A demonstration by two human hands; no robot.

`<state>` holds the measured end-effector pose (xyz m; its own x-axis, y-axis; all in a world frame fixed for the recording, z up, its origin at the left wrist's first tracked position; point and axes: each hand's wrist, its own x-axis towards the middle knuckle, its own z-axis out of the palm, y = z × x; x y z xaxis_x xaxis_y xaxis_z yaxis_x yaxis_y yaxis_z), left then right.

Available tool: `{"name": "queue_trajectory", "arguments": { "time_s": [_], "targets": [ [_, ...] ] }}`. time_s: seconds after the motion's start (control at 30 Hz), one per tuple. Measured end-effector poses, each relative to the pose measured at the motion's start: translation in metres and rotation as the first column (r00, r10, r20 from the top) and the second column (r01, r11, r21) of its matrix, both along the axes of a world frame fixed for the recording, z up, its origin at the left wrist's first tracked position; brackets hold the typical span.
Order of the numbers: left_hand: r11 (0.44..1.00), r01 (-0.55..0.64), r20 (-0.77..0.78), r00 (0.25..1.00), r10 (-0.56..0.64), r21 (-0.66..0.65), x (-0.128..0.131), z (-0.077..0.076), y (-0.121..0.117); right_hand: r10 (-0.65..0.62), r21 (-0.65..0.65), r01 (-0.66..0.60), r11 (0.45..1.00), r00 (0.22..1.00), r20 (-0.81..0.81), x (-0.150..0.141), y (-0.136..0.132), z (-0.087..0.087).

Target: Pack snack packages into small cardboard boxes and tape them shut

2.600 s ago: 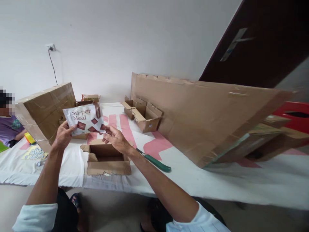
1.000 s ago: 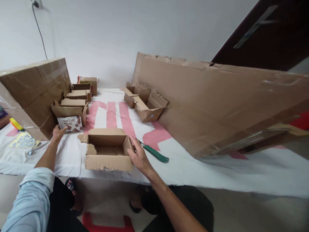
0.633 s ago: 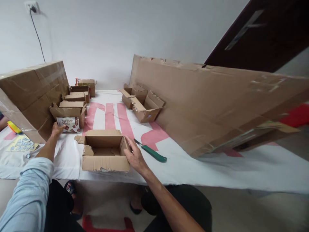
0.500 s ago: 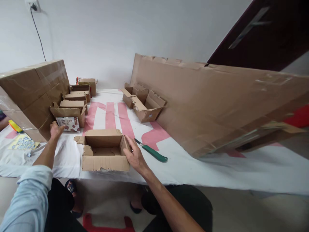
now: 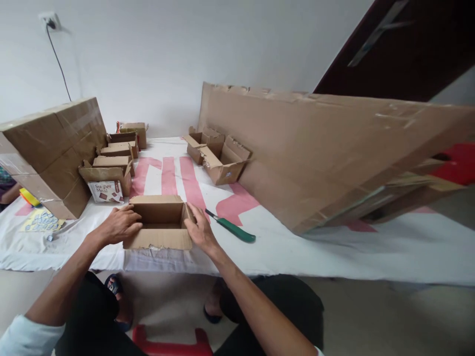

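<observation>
In front of me an open cardboard box sits near the table's front edge, its inside bare. My left hand grips its left end, fingers bent over the wall. At the opposite end my right hand clasps the right wall, thumb on the inner side. Just right of that hand lies a knife with a green handle, its blade pointing toward the box. Beyond my left hand, a white "Super Meal" pack leans against the nearest of several small cardboard boxes.
A tall cardboard carton stands at the left, and a large cardboard panel slants along the right. Two open boxes rest against the panel. A yellow sticker sheet lies at the left. Part of another person shows behind the carton.
My left hand has left the Super Meal pack and come right onto the box's left end, where the side flap is now folded in or covered. My right hand stays on the box.
</observation>
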<state>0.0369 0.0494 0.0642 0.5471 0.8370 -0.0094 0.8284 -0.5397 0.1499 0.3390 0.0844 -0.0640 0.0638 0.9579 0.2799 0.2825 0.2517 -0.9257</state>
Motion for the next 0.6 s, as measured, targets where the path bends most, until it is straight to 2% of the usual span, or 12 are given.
{"name": "queue_trajectory", "arguments": {
  "time_s": [0.13, 0.23, 0.3, 0.37, 0.47, 0.6],
  "targets": [
    [0.997, 0.041, 0.190, 0.981, -0.028, -0.067, -0.020, 0.004, -0.004, 0.050, -0.177, -0.077, 0.981, 0.988, -0.148, 0.002, 0.018, 0.022],
    [0.995, -0.052, 0.317, 0.945, 0.075, -0.080, -0.023, 0.001, 0.001, 0.101, -0.324, -0.182, 0.929, 0.963, -0.250, -0.001, 0.028, 0.037],
    [0.985, -0.149, 0.400, 0.900, 0.172, -0.086, -0.024, -0.001, 0.010, 0.129, -0.350, -0.229, 0.908, 0.949, -0.287, -0.004, 0.032, 0.042],
    [0.976, -0.182, 0.448, 0.868, 0.215, -0.116, -0.026, -0.001, 0.017, 0.154, -0.354, -0.263, 0.898, 0.939, -0.307, -0.007, 0.034, 0.043],
    [0.981, -0.090, 0.448, 0.880, 0.159, -0.173, -0.034, 0.000, 0.016, 0.161, -0.387, -0.282, 0.878, 0.935, -0.315, -0.008, 0.036, 0.039],
    [0.986, -0.033, 0.326, 0.942, 0.085, -0.162, -0.044, -0.006, -0.007, 0.176, -0.395, -0.311, 0.864, 0.923, -0.341, -0.002, 0.032, 0.032]
  ]
}}
